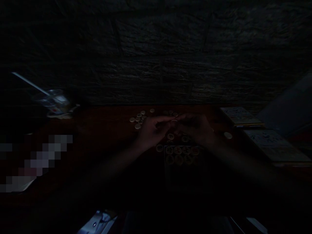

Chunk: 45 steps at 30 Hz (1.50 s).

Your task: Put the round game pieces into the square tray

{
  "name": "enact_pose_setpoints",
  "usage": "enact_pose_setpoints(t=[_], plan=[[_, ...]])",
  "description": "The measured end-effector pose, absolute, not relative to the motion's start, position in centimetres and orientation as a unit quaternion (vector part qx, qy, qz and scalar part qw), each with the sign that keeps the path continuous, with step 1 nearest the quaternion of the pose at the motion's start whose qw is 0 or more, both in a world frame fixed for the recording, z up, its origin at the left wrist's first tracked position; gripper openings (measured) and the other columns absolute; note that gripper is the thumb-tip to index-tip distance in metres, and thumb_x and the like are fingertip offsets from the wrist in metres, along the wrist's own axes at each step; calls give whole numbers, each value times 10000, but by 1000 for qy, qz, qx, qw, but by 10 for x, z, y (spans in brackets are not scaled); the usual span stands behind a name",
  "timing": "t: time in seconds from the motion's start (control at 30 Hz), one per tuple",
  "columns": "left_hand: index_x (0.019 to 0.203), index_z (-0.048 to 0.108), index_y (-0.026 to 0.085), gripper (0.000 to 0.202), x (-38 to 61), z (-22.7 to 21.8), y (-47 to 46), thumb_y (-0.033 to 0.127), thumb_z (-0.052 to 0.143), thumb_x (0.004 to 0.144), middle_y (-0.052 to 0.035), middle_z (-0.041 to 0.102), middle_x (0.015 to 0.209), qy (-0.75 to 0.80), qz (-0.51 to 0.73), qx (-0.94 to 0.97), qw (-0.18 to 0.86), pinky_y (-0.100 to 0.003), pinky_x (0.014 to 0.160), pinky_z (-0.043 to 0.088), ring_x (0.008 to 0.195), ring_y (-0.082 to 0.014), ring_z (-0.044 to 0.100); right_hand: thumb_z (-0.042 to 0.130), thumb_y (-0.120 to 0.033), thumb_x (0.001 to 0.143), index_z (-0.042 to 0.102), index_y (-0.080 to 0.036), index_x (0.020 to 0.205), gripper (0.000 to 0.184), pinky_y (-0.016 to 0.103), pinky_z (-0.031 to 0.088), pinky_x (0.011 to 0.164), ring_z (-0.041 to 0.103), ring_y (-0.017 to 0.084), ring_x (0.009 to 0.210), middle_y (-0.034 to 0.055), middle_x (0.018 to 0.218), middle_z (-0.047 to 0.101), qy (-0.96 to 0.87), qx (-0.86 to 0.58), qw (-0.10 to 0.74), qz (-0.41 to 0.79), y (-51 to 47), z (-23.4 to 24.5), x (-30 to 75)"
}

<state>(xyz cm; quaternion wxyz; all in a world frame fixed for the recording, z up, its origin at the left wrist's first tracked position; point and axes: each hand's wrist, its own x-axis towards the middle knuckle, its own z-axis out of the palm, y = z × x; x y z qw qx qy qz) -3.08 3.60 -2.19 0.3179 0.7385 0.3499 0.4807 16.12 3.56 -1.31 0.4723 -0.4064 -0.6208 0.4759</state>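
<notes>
In the dim head view my left hand (pixel 151 131) and my right hand (pixel 201 130) meet fingertip to fingertip over the table. Both are closed in a pinch around a small round xiangqi piece (pixel 174 121), mostly hidden by the fingers. Below them a shallow tray (pixel 166 177) holds two rows of round pieces (pixel 177 150) with marks on top. A few more pieces (pixel 170 136) lie between my hands and the tray. To the left of my left hand is a loose cluster of pieces (pixel 137 119).
A single piece (pixel 227 135) lies right of my right hand, near two stacked-looking flat books or boxes (pixel 273 144). A clear cup with a straw (pixel 57 102) stands at the left. A stone wall (pixel 156 61) rises behind the wooden table (pixel 104 130).
</notes>
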Motion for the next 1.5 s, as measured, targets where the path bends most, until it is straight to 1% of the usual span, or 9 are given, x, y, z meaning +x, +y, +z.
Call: enact_pose_setpoints(t=[0.27, 0.53, 0.63, 0.73, 0.9, 1.03, 1.13, 1.3, 1.5], plan=[[1088, 787, 177, 276, -27, -26, 36, 269, 800, 828, -77, 815, 1031, 339, 489, 731, 333, -321, 848, 603, 923, -212, 770, 922, -525, 635, 743, -173, 728, 406, 218, 583, 512, 704, 138, 538, 22, 637, 742, -597, -414, 466, 505, 32, -6, 157], [1050, 811, 207, 212, -30, -20, 40, 247, 772, 846, -62, 814, 1080, 353, 519, 674, 390, -332, 894, 615, 991, -217, 777, 854, -495, 761, 795, -178, 918, 358, 245, 613, 604, 741, 144, 642, 54, 818, 794, -611, -389, 453, 520, 34, -7, 160], [1039, 815, 217, 198, -31, -20, 42, 255, 754, 855, -54, 823, 1028, 368, 526, 659, 392, -329, 829, 624, 919, -210, 785, 847, -461, 778, 795, -192, 995, 349, 274, 620, 642, 742, 151, 674, 50, 839, 794, -623, -379, 448, 518, 37, -11, 162], [1033, 816, 214, 189, -32, -21, 43, 260, 725, 874, -51, 828, 954, 380, 525, 653, 392, -322, 752, 624, 818, -199, 784, 876, -442, 736, 787, -192, 984, 364, 283, 617, 640, 737, 158, 676, 40, 821, 789, -632, -371, 457, 505, 38, -12, 162], [1025, 816, 178, 197, -33, -19, 40, 271, 704, 893, -70, 827, 967, 378, 505, 699, 337, -311, 767, 615, 868, -211, 784, 935, -422, 644, 758, -174, 860, 374, 228, 563, 524, 696, 137, 580, 22, 735, 772, -630, -394, 472, 474, 34, -9, 160], [1047, 811, 179, 207, -32, -17, 35, 257, 701, 891, -76, 822, 1016, 364, 484, 726, 325, -315, 803, 615, 924, -223, 783, 928, -454, 652, 741, -167, 777, 364, 215, 546, 492, 674, 126, 540, 22, 684, 753, -632, -400, 482, 457, 33, -9, 160], [1092, 790, 177, 243, -30, -19, 35, 248, 733, 867, -80, 818, 1042, 344, 487, 730, 334, -312, 822, 614, 939, -218, 779, 897, -481, 701, 757, -169, 802, 357, 226, 575, 533, 696, 132, 568, 30, 706, 761, -632, -386, 484, 467, 36, -11, 161], [1060, 769, 174, 273, -28, -23, 39, 257, 811, 804, -62, 818, 940, 324, 505, 718, 352, -302, 774, 616, 843, -197, 776, 849, -546, 746, 769, -171, 829, 392, 240, 603, 567, 726, 150, 593, 37, 703, 758, -613, -392, 460, 509, 36, -12, 161], [1071, 794, 187, 225, -30, -20, 39, 262, 763, 862, -77, 814, 1073, 335, 524, 701, 348, -331, 862, 626, 967, -216, 780, 809, -544, 800, 790, -169, 898, 389, 244, 608, 577, 725, 147, 588, 57, 780, 788, -617, -406, 457, 496, 32, -5, 159]])
